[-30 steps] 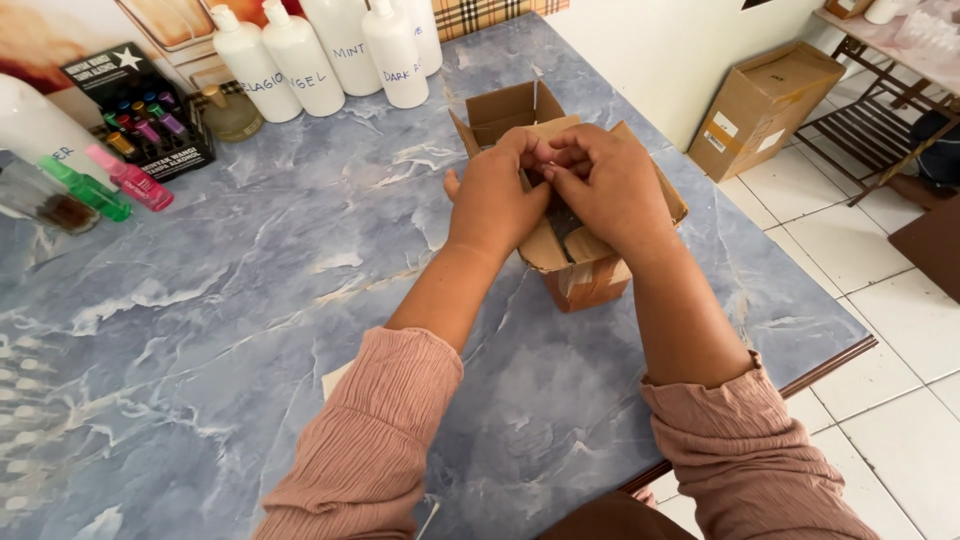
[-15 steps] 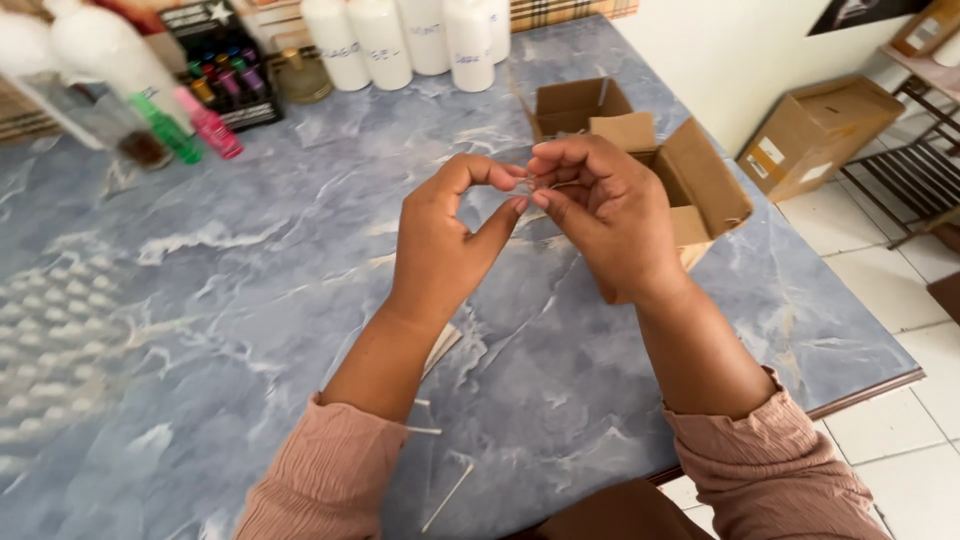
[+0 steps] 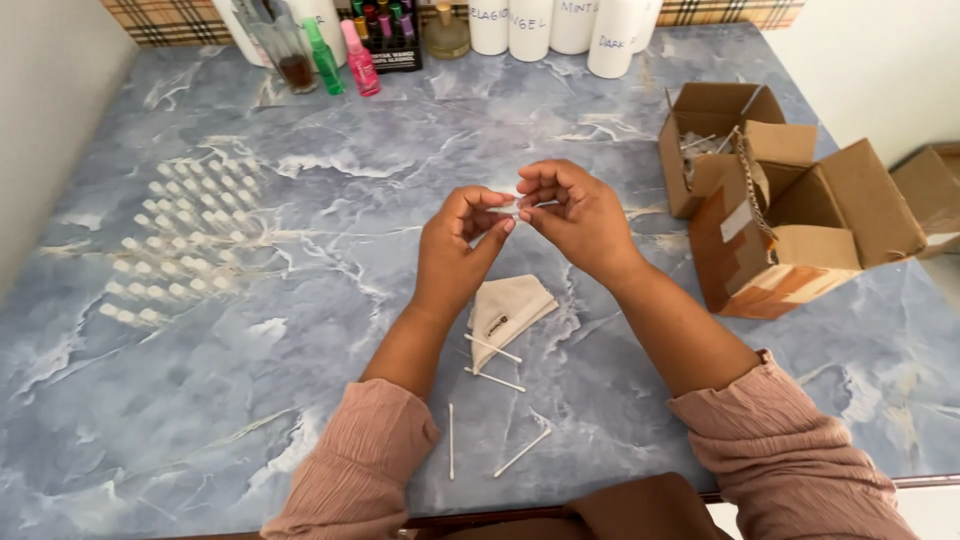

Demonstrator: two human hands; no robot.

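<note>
We held both hands raised over the middle of the blue-grey marbled table point(image 3: 180, 420), wrists bent inward so the fingertips met. Our left hand point(image 3: 460, 250) had thumb and forefinger pressed together on one end of a small clear tube point(image 3: 518, 207), and our right hand point(image 3: 575, 215) pinched its other end, the remaining fingers curled loosely above. The tube was thin and see-through, lying roughly level between the two hands, above the tabletop and not touching it. Both forearms wore crinkled dusty-pink sleeves.

Just below our left wrist lay a folded beige cloth point(image 3: 508, 306), soft and matte, with one corner pointing right. Four thin white sticks point(image 3: 494, 380) lay scattered near it, two crossing the cloth's lower edge and two nearer the table's front edge. To the left, many small clear vials point(image 3: 180, 245) stood upright in tidy rows; we could not count them exactly. At the right sat two open brown cardboard boxes point(image 3: 790, 235) touching each other, flaps up, the farther one holding more thin sticks. Along the back edge stood several white plastic bottles point(image 3: 530, 25), a green point(image 3: 325, 60) and a pink bottle point(image 3: 360, 62), and a black rack of small coloured bottles point(image 3: 390, 35).
</note>
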